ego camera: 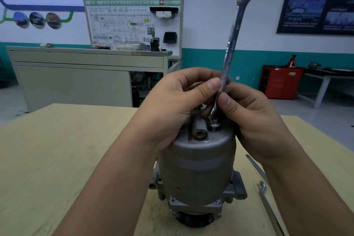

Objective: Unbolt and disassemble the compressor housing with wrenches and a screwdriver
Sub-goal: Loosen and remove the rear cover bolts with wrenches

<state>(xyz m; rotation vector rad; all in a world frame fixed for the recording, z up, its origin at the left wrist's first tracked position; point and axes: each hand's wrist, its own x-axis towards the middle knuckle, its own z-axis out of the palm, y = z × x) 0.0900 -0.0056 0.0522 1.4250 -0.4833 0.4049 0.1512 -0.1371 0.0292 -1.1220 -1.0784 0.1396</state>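
On the pale worktop [67, 149] at centre frame, the left hand [172, 105] clamps its grip on an upright wrench [232, 44] seated on a bolt [214, 125] atop the standing compressor housing [197, 174]. The right hand [254, 119] pinches the same shank. Two slim tools [268, 209] lie at lower right.

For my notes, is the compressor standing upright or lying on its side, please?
Upright: the compressor stands on end on the table, bolt uppermost.

Pale wooden table [57, 149], grey compressor [197, 174] standing on end, metal shaft [256, 167] and loose wrench [270, 210] at right
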